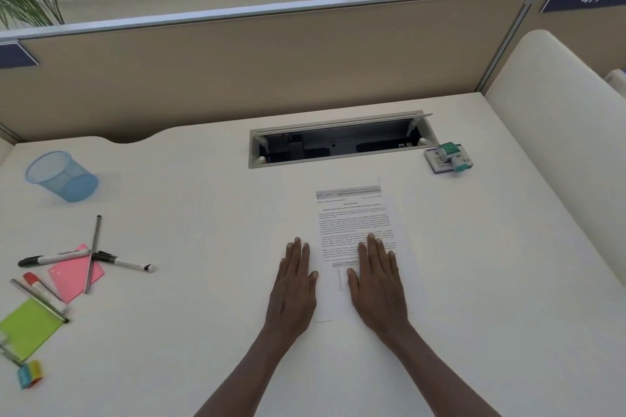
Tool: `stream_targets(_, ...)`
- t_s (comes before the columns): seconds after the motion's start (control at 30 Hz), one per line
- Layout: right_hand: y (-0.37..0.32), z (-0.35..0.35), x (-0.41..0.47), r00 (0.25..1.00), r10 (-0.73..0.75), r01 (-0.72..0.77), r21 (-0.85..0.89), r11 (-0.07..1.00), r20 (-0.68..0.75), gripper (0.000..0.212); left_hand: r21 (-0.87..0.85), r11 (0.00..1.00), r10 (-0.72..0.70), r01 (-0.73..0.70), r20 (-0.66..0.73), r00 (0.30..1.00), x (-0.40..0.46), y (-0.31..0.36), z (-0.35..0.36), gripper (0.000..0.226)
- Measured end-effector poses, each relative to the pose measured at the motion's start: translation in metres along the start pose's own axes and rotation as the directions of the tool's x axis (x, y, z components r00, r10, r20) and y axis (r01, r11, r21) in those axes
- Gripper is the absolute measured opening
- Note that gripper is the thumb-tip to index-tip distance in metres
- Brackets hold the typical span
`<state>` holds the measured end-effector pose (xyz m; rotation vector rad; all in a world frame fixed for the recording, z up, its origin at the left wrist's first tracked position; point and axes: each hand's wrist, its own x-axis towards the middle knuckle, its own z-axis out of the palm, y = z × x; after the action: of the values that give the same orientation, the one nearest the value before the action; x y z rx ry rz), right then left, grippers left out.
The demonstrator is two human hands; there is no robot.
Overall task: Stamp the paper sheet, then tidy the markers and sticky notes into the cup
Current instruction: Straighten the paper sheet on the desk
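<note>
A printed paper sheet (355, 217) lies in the middle of the white desk. My right hand (377, 278) rests flat on its lower half, fingers apart, holding nothing. My left hand (294, 278) lies flat on the desk just left of the sheet, also empty. A green stamp (452, 156) sits on its ink pad (437, 162) at the back right. A blue mesh cup (62, 176) stands at the far left. Below it lie black-capped markers (122, 261), a red-capped marker (39, 286), thin grey pens (93, 254), a pink sticky note (74, 272) and a green sticky note (27, 328).
An open cable tray slot (338, 145) is cut into the desk behind the sheet. A beige partition (271, 54) closes the back and a white side panel (548, 132) the right. A small multicoloured block (30, 374) and a clip lie at the near left edge.
</note>
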<state>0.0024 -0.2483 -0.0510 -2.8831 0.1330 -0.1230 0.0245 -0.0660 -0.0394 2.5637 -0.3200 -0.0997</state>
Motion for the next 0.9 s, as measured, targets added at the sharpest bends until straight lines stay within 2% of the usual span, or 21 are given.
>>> stream_targets(0.43, -0.077, 0.019, 0.005, 0.998, -0.054, 0.053, 0.023, 0.998, 0.032, 0.059, 0.049, 0.998, -0.04, 0.041, -0.038, 0.998, -0.006, -0.064, -0.022, 0.059)
stream_targets(0.9, -0.085, 0.021, 0.003, 0.999, -0.032, 0.032, 0.01, 0.999, 0.035, 0.059, 0.072, 0.997, -0.035, 0.039, -0.061, 0.998, -0.007, -0.07, -0.02, 0.054)
